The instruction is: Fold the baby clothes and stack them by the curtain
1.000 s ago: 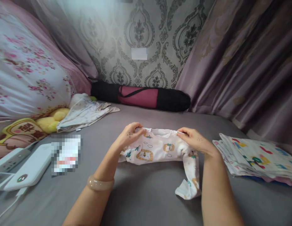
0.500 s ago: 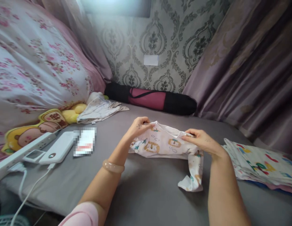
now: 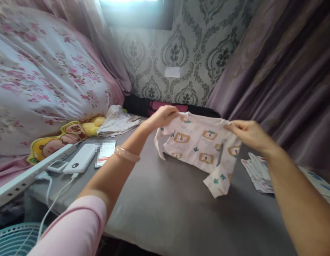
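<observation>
baby shirt (image 3: 199, 142) held up, left hand (image 3: 165, 119), right hand (image 3: 247, 133)

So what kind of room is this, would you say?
Most likely a bedroom at home: a grey bed sheet as the work surface, a floral duvet heaped beside it, purple curtains, and both hands holding up a small lion-print garment.

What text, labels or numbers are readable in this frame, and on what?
Yellow plush cushion: red characters, too small to read.
Pixelated card on the bed: blurred out, unreadable.
White power bank: small round mark, illegible.
Lion-print baby garment held in both hands: pictures only, no text.
</observation>
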{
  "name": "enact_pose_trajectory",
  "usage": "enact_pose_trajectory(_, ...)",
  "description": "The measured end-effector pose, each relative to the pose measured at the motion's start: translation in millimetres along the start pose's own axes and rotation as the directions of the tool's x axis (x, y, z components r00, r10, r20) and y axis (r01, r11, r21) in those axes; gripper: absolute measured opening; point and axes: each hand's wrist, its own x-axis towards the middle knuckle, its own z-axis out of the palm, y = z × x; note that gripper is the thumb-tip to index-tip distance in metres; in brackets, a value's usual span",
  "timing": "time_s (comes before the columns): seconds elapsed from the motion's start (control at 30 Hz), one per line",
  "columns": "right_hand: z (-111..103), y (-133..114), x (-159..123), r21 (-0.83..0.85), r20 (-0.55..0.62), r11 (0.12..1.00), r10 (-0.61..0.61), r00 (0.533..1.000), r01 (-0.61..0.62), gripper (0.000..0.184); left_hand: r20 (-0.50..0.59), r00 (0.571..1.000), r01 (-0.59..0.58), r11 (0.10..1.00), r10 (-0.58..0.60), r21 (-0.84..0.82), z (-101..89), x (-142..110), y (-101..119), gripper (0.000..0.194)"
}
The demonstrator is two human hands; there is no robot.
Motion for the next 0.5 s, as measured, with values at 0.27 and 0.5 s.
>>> enact_pose_trajectory(0.27, -18, -49, 19, -0.275, -0.112, 0.926, -0.297, 0.948, 0.258, 0.03, -0.378, 0.917, -0.127, 0.992, 0.126, 0.021, -28.2, 41, 28, 0.014)
enact_pose_trajectory(0.5, -21, -42, 28, -0.246, -0.09, 0.962, -0.144, 0.986, 0.118, 0.035, -0.288, 0.958, -0.052, 0.982, -0.004, -0.184, -19.2, 47, 5, 0.017)
